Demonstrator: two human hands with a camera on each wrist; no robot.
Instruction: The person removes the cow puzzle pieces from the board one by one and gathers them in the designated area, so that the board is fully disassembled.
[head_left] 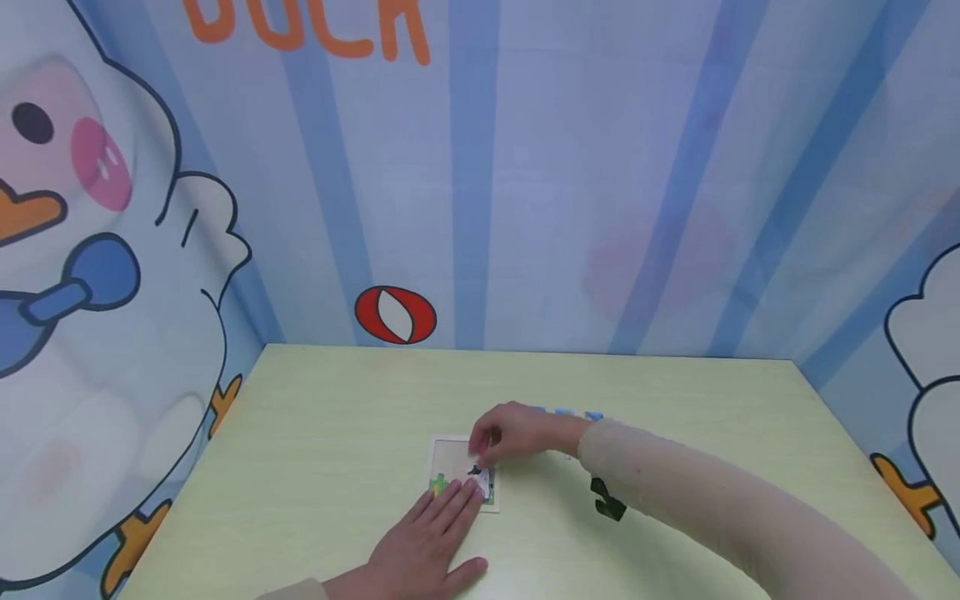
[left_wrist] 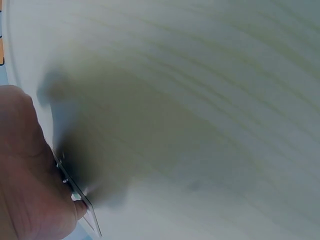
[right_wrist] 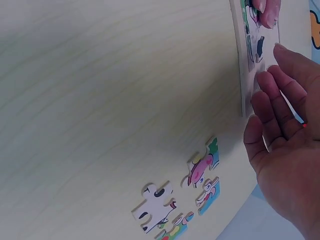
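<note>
Wooden tray (head_left: 450, 454) lies partly under the flat left hand (head_left: 423, 537), probably steadying pieces (head_left: 438, 483); at two o'clock, the right hand (head_left: 512, 433) curves loosely, empty.

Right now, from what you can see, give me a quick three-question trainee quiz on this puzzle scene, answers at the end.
1. Which hand reaches over the near edge of the puzzle tray?
2. True or false: pieces fill the whole puzzle tray.
3. In the right wrist view, the loose white piece with black spots lies: A, inside the puzzle tray; B, on the table.

Key: 1, the left hand. 2, false. 3, B.
</note>
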